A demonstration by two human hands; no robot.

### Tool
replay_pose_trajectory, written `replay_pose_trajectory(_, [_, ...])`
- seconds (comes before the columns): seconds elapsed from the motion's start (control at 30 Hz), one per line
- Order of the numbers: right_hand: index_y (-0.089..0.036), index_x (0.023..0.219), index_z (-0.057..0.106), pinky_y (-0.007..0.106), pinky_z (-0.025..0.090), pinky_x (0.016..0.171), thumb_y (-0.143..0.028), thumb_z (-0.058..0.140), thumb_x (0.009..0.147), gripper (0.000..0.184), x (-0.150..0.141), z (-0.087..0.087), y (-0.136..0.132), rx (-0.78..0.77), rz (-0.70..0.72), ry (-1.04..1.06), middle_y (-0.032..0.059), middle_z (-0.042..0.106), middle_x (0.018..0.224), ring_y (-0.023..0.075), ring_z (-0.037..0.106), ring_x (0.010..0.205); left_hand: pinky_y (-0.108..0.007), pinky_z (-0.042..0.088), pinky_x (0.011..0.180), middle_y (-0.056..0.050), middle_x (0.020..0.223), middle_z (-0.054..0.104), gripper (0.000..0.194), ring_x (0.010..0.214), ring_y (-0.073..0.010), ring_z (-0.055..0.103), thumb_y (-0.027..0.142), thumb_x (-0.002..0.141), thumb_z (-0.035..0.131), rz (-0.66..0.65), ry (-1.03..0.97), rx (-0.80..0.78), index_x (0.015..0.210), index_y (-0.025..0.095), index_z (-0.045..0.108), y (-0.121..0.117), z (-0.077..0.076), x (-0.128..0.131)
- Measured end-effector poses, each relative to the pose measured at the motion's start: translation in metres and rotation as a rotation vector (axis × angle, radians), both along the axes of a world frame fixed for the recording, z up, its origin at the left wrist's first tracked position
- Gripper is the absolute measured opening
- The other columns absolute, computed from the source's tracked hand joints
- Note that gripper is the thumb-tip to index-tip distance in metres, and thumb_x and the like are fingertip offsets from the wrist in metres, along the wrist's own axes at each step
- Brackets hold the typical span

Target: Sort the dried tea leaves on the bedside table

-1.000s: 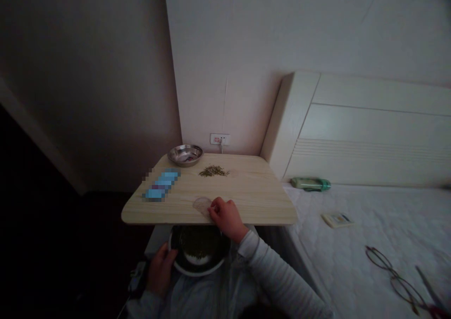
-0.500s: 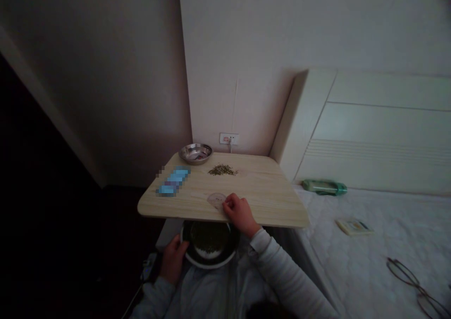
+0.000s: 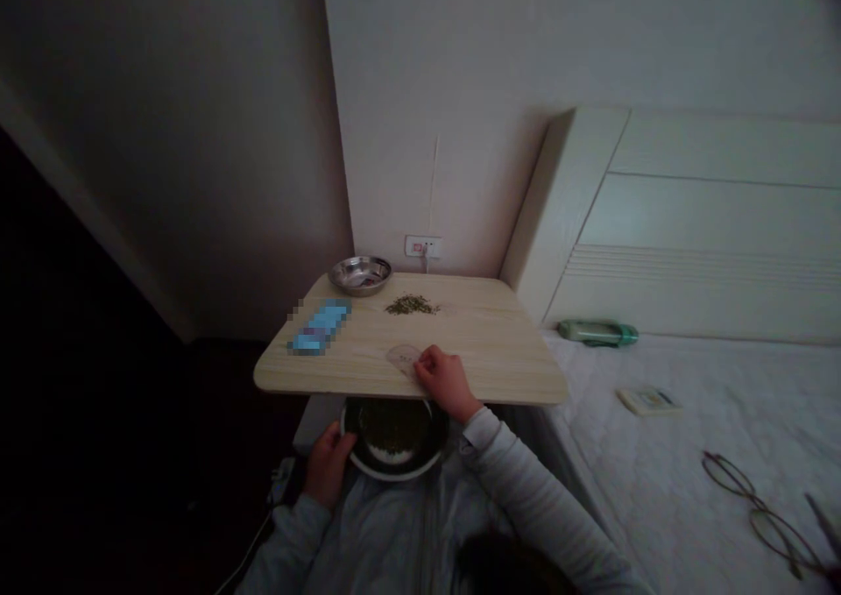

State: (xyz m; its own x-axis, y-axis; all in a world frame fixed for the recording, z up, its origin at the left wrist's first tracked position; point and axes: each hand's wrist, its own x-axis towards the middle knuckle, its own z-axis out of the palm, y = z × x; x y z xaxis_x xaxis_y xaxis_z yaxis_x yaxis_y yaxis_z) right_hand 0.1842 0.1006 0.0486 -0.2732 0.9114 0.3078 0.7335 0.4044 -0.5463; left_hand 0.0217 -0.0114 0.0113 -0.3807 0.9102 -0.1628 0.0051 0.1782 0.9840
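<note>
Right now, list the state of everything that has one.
Left hand: gripping white-rimmed bowl
Right hand: fingers curled, grip unclear
White-rimmed bowl: held, greenish bits inside
Steel bowl: upright, contents unclear
Greenish pile: loose on table
Wall socket: plug inserted
Green bottle: lying down

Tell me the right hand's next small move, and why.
Probably reach forward to the green pile: the right hand is by the near edge of the table, the pile lies farther back, and the left hand holds the dark bowl by its rim.

The table point(image 3: 509, 345) right of the hands point(image 3: 450, 382) is free; a metal bowl point(image 3: 360, 276) obstructs its back left
</note>
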Motion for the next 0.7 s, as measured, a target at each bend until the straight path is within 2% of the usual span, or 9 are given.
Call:
replay_pose_trajectory(0.27, [-0.017,0.073,0.048,0.023,0.028,0.064,-0.031,0.041,0.068,0.017,0.002,0.004,0.011,-0.019,-0.037,-0.023,-0.0007,0.057,0.064,0.0085,0.049,0.059,-0.025,0.038,0.055,0.003,0.048,0.049,0.012,0.057,-0.0145,0.048,0.025,0.052,0.047,-0.07,0.015,-0.023,0.058,0.016,0.049,0.01,0.001,0.004])
replay_pose_trajectory(0.47, [-0.017,0.072,0.048,0.023,0.028,0.063,-0.031,0.042,0.067,0.016,0.004,0.001,0.014,-0.058,-0.096,0.001,-0.0011,0.057,0.063,0.0095,0.05,0.059,-0.027,0.039,0.058,0.0,0.059,0.056,0.023,0.062,-0.0163,0.05,0.026,0.053,0.047,-0.103,-0.029,-0.06,0.073,0.014,0.051,0.013,0.001,0.004])
replay_pose_trajectory(0.6, [-0.017,0.071,0.048,0.023,0.029,0.062,-0.031,0.042,0.066,0.016,0.004,-0.001,0.014,-0.053,-0.114,0.03,-0.0011,0.057,0.063,0.0095,0.049,0.059,-0.027,0.038,0.06,-0.001,0.061,0.057,0.025,0.068,-0.0183,0.051,0.026,0.053,0.048,-0.095,-0.024,-0.055,0.074,0.013,0.052,0.013,0.002,0.001])
replay_pose_trajectory(0.7, [-0.017,0.07,0.048,0.021,0.03,0.058,-0.031,0.042,0.066,0.016,0.005,-0.003,0.016,-0.083,-0.093,0.093,-0.0011,0.056,0.063,0.0083,0.048,0.057,-0.026,0.038,0.06,0.0,0.062,0.058,0.025,0.065,-0.017,0.051,0.025,0.053,0.048,-0.094,-0.049,-0.06,0.076,0.014,0.052,0.013,0.001,0.001])
